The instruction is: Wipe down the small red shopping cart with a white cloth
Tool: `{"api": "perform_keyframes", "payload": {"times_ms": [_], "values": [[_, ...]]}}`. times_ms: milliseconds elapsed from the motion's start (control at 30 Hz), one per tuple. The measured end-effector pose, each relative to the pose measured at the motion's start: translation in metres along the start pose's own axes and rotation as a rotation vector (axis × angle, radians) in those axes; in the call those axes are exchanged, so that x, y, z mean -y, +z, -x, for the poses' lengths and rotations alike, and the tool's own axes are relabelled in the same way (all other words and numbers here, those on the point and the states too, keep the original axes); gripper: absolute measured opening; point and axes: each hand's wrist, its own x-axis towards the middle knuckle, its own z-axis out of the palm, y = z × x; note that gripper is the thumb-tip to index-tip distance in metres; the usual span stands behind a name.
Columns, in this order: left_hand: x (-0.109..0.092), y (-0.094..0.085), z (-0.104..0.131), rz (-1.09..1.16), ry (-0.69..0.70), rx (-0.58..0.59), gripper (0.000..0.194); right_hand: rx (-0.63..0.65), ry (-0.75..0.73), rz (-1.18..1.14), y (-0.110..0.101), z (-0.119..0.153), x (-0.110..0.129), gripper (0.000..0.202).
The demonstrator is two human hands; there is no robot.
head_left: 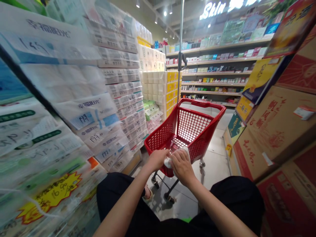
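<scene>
A red plastic shopping cart (194, 126) with lattice sides stands right in front of me. Both hands meet at the cart's near end. My right hand (181, 164) is closed around a white cloth or tissue (168, 162), which is pressed near the red edge. My left hand (158, 160) touches the white bundle from the other side, fingers curled; whether it grips the cloth or the cart edge is partly hidden. Some small reddish thing shows in the cart's bottom, too unclear to name.
Stacked tissue packs (98, 121) with handwritten prices rise on the left. Cardboard boxes (276, 125) are piled on the right. Shelves of small goods (214, 72) line the back. A metal pole (181, 36) stands behind the cart. Tiled floor (216, 158) shows beside the cart's wheels.
</scene>
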Motion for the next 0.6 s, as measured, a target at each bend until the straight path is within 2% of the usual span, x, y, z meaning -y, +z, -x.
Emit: {"api": "perform_keyframes", "payload": {"times_ms": [133,300,400,500,600], "values": [[-0.017,0.007,0.004,0.004,-0.091,-0.05,0.021,0.016,-0.039,-0.01,-0.006,-0.003,-0.001,0.021],[-0.017,0.004,0.008,-0.01,-0.087,-0.086,0.029,0.067,-0.128,-0.017,-0.017,-0.005,-0.025,0.026],[-0.018,0.0,0.01,-0.023,-0.047,-0.098,0.034,0.044,-0.082,0.006,-0.021,-0.009,-0.058,0.027],[-0.02,-0.003,0.012,-0.021,0.021,-0.126,0.045,0.024,-0.01,0.066,-0.025,-0.016,-0.101,0.031],[-0.021,-0.004,0.016,-0.026,0.107,-0.087,0.043,0.01,0.033,0.137,-0.031,-0.023,-0.143,0.035]]}}
